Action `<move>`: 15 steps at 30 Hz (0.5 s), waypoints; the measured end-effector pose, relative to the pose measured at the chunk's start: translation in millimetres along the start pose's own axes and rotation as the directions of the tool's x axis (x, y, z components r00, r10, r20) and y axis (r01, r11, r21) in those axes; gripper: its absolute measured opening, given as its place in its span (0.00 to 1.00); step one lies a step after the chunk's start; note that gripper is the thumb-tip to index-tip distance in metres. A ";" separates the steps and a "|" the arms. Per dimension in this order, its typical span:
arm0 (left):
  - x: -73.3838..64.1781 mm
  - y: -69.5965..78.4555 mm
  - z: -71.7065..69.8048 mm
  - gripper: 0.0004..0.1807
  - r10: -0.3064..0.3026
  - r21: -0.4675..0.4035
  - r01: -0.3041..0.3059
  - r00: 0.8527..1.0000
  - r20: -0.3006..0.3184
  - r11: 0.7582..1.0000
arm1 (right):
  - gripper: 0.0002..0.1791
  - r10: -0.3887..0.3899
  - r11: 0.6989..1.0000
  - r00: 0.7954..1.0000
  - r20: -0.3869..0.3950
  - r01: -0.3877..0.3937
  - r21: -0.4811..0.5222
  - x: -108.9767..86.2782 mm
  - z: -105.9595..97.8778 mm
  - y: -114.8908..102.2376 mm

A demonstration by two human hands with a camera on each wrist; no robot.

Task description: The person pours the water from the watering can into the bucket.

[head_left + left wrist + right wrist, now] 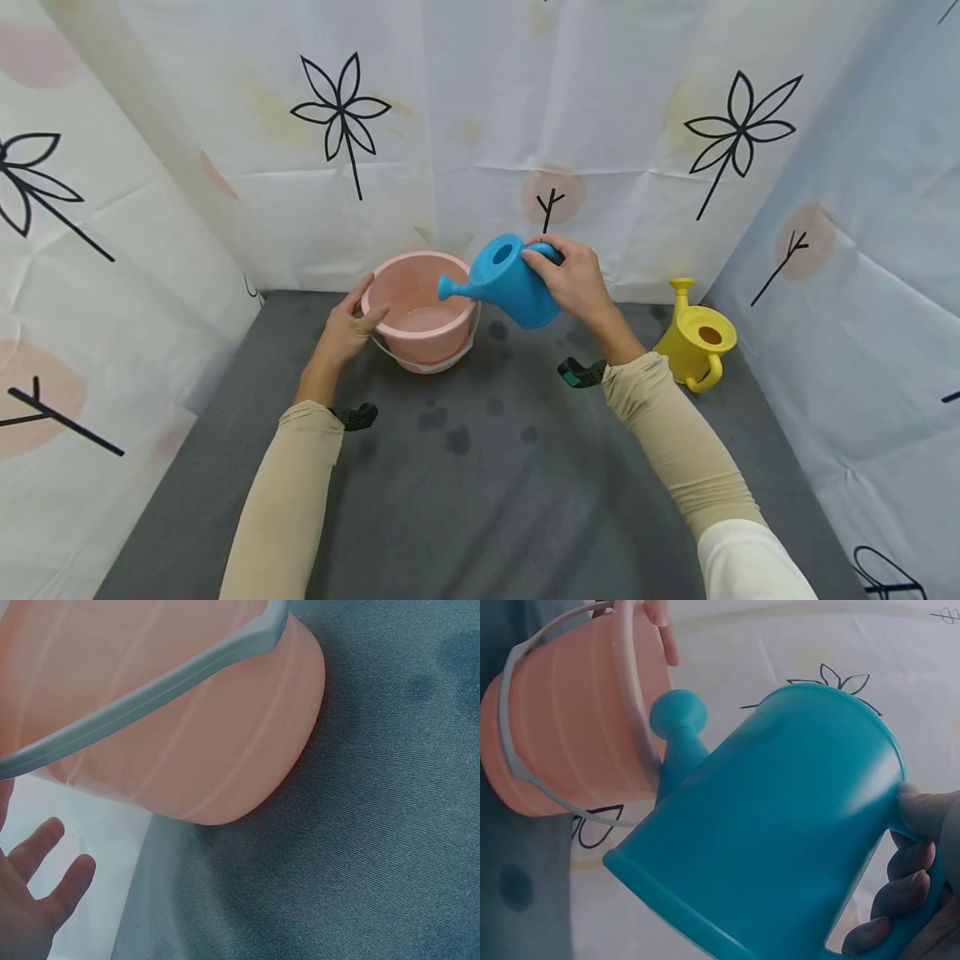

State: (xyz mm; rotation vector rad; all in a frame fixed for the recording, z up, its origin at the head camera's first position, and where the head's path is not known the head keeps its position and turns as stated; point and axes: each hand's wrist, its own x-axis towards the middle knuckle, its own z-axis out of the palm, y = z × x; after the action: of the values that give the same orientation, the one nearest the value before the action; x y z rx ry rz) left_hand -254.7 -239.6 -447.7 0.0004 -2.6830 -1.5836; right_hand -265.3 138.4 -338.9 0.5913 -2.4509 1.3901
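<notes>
A pink bucket (420, 337) with a pale handle stands upright towards the back of the table. My left hand (347, 332) holds its left rim, thumb over the edge and fingers along the outside; in the left wrist view, spread fingers (66, 889) show beside the bucket wall. With curled fingers my right hand (577, 279) grips the handle of a blue watering can (517, 287), raised above the table. The can leans left, its spout head (678, 714) over the bucket's right rim. No stream from the spout shows.
A yellow watering can (693, 337) stands on the right, near my right forearm. Several dark spots (458, 440) mark the grey table cloth (480, 525). White patterned sheets (465, 150) hang along the back and both sides.
</notes>
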 end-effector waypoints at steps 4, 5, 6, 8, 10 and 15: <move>-0.7 0.6 -0.1 0.44 -0.003 -0.007 0.003 1.000 0.000 1.000 | 0.17 0.001 1.000 1.000 0.019 -0.001 -0.020 3.5 -1.5 -3.4; -1.0 1.0 -0.1 0.43 -0.004 -0.008 0.004 1.000 0.000 1.000 | 0.17 0.004 1.000 1.000 0.024 -0.004 -0.022 4.3 -2.1 -4.1; -1.3 1.4 -0.2 0.43 -0.004 -0.010 0.004 1.000 0.001 1.000 | 0.17 0.006 1.000 1.000 0.031 -0.006 -0.024 4.9 -2.7 -5.1; -1.9 2.5 -0.4 0.43 -0.001 -0.010 0.001 1.000 0.002 1.000 | 0.17 0.012 1.000 0.999 0.044 -0.011 -0.027 6.4 -3.9 -6.5; -1.9 2.9 -0.4 0.42 0.002 -0.013 -0.002 1.000 0.003 1.000 | 0.17 0.020 0.999 0.998 0.055 -0.018 -0.033 7.8 -4.5 -7.5; -0.8 1.6 -1.0 0.42 -0.001 0.001 0.001 1.000 0.004 1.000 | 0.18 0.031 0.998 0.997 0.069 -0.027 -0.058 11.3 -4.3 -10.1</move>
State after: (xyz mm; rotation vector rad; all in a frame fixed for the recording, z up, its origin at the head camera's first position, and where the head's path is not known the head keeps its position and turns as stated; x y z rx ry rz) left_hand -253.9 -239.7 -445.8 -0.0015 -2.6874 -1.5837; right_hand -270.4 135.0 -324.4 0.6036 -2.5550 1.3264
